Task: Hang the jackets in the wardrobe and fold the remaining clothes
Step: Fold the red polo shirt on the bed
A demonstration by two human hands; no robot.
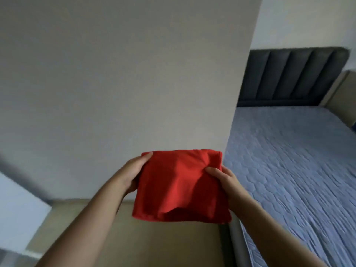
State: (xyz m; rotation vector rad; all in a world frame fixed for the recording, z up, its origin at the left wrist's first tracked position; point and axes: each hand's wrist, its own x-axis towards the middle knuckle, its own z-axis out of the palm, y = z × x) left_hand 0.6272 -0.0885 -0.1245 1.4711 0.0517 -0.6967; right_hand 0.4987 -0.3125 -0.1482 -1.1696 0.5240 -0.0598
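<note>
A folded red garment (pixel 181 185) hangs in the air in front of me, a thick square bundle with its lower edge sagging. My left hand (pixel 133 174) grips its left side, thumb on top near the upper corner. My right hand (pixel 221 177) pinches its right side, fingers pressing into the cloth. Both forearms reach up from the bottom of the view. No jacket or hanger is in sight.
A tall beige panel (pixel 125 74), possibly a wardrobe side, fills the view straight ahead. To the right lies a bed with a quilted blue-grey mattress (pixel 292 160) and a dark padded headboard (pixel 289 76). Tan floor (pixel 154 243) lies below.
</note>
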